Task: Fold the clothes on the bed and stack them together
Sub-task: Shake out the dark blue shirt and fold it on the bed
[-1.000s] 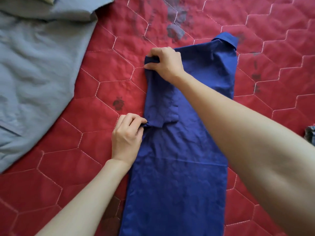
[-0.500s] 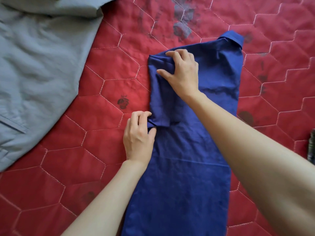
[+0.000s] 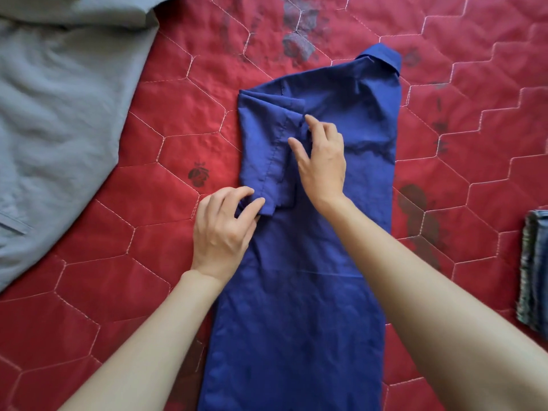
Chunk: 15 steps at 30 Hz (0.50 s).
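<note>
You are pinching the cuff of the folded-in sleeve of the long blue cotton shirt (image 3: 302,262) with your left hand (image 3: 221,229). Your right hand (image 3: 321,161), which was gripping the shoulder fold a second ago, is now lying flat with fingers apart, pressing the sleeve down. The shirt is lying lengthwise on the red quilted bed cover (image 3: 118,292), right of the crumpled grey garment (image 3: 59,114), so the sleeve fold looks set and the lengthwise fold likely follows.

The red quilted bed (image 3: 124,292) bears a blue shirt (image 3: 296,321), grey garment (image 3: 59,114) and folded pile (image 3: 533,271).
</note>
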Motion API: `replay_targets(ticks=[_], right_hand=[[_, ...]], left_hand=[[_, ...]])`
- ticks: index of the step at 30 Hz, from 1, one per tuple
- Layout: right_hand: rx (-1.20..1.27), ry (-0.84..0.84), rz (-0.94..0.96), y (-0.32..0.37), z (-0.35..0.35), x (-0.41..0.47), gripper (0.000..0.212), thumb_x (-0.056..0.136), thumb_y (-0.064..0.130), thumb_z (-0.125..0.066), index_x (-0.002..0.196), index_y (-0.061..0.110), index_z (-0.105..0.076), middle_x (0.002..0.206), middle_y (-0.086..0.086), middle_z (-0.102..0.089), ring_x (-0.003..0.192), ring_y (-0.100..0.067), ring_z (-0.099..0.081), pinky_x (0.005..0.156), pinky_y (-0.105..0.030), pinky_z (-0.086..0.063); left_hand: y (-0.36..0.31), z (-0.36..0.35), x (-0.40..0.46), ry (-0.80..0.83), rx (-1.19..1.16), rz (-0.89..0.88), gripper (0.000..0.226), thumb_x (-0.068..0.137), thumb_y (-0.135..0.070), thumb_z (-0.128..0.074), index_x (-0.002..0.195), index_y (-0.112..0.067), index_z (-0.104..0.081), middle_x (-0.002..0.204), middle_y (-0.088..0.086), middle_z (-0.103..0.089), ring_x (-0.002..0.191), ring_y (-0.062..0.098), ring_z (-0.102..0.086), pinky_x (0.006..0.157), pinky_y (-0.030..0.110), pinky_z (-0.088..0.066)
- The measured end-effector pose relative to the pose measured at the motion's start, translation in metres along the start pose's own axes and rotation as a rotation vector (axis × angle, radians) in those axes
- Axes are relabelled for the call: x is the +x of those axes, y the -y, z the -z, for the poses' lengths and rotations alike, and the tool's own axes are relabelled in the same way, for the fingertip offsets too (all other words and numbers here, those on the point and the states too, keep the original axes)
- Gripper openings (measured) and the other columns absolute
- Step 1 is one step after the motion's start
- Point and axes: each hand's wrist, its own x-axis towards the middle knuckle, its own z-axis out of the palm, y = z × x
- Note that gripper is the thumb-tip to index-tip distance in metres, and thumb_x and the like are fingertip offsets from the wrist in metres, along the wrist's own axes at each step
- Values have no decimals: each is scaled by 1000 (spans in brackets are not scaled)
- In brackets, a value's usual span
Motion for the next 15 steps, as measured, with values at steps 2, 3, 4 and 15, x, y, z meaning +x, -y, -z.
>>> replay_targets(ticks=[2,3,4,15], right_hand=[[0,14,28,2,1,14,49,96,37,-54,140,19,-46,125,-4,-50,112,-22,-45,87,-34,-43],[-3,20,47,3,1,22,46,95,38,-55,138,20,-49,124,-4,-50,111,-22,-45,86,-35,-44],[-8,22,65,5,2,29,43,94,38,-57,133,20,-53,122,-3,-51,110,-22,-46,85,-36,-45],[-216,109,142,15,14,71,34,78,52,-69,94,21,-67,102,1,-59,101,-21,-49,78,-31,-34]], left_hand=[[2,-2,7,-22,11,-44,10,83,-10,-72,92,-13,-75,107,8,-69,101,25,-50,81,40,-39],[3,-3,11,-34,13,-59,6,83,-11,-73,88,-13,-74,105,7,-69,99,24,-50,81,39,-39],[4,-3,15,-45,10,-65,4,82,-11,-73,85,-13,-74,102,6,-69,97,23,-50,81,38,-38],[-14,4,37,-147,-6,-53,5,87,-17,-71,83,-17,-74,77,-7,-66,76,23,-56,74,34,-37]])
